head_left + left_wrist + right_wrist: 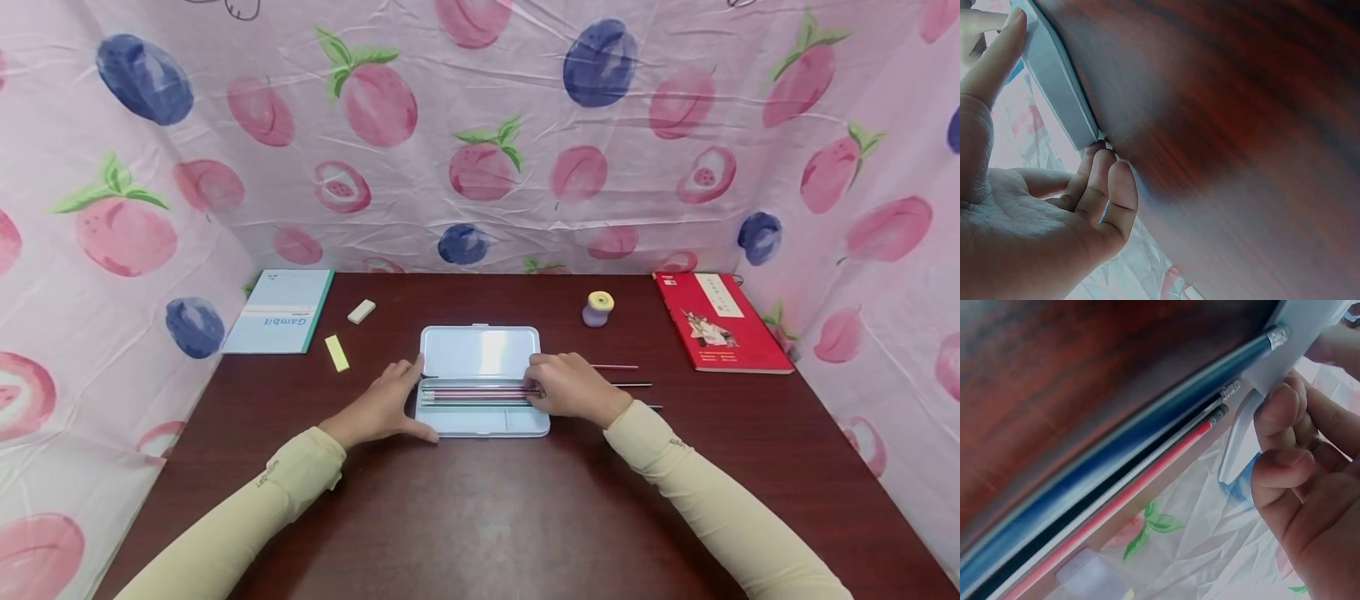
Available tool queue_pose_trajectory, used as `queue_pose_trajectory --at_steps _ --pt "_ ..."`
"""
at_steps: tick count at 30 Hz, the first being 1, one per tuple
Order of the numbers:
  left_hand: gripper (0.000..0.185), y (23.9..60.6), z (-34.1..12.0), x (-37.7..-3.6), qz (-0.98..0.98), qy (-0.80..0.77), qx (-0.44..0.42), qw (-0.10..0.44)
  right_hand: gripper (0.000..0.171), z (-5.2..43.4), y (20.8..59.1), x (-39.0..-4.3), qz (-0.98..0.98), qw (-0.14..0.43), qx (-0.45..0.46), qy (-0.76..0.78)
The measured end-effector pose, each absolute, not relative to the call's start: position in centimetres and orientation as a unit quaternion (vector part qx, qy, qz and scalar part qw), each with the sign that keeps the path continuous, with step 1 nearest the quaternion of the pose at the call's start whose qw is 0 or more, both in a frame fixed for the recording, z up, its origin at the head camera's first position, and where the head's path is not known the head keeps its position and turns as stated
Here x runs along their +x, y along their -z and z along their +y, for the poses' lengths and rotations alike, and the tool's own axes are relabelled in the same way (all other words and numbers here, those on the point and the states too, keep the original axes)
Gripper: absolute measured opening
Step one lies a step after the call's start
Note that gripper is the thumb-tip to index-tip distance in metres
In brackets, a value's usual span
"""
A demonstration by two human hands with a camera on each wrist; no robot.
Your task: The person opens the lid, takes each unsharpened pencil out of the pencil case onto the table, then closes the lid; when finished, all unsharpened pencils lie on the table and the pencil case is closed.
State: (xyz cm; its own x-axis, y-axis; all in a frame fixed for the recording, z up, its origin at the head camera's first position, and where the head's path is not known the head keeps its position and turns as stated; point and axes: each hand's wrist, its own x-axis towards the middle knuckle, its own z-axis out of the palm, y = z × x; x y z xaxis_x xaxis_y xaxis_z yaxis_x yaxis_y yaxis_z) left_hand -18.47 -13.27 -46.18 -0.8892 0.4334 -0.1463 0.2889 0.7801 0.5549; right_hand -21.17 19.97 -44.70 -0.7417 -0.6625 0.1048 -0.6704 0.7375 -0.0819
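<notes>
A light blue pencil case (pixel 480 354) lies with its lid raised on the dark wooden table. Several pencils (pixel 476 396) lie lengthwise in its rear compartment. My left hand (pixel 386 404) rests against the case's left end, thumb at the front corner and the other fingers loosely bent along the side. Over the right end, my right hand (pixel 573 387) has curled fingers and pinches the end of a pencil; the fingertips are partly hidden. Right of the case lie a red pencil (pixel 1141 478), a black pencil (pixel 633 384) and a blue pencil (pixel 1135 437).
A notebook (pixel 277 312), a white eraser (pixel 362 312) and a yellow strip (pixel 337 353) lie on the left. A purple and yellow container (pixel 597 308) and a red book (pixel 722 323) sit back right. A fruit-print cloth (pixel 517 225) surrounds the table.
</notes>
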Motion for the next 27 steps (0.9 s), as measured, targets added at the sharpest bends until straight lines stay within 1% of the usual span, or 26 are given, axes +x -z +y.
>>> queue_pose_trajectory --at_steps 12,27 --pt "0.139 46.23 -13.4 -18.52 0.933 -0.27 0.195 0.134 0.008 19.75 44.04 -21.44 -0.93 0.005 0.367 -0.031" --pt "0.139 46.29 -13.45 -18.51 0.933 -0.274 0.195 0.132 0.011 19.65 43.69 -21.81 -0.927 -0.013 0.374 -0.025"
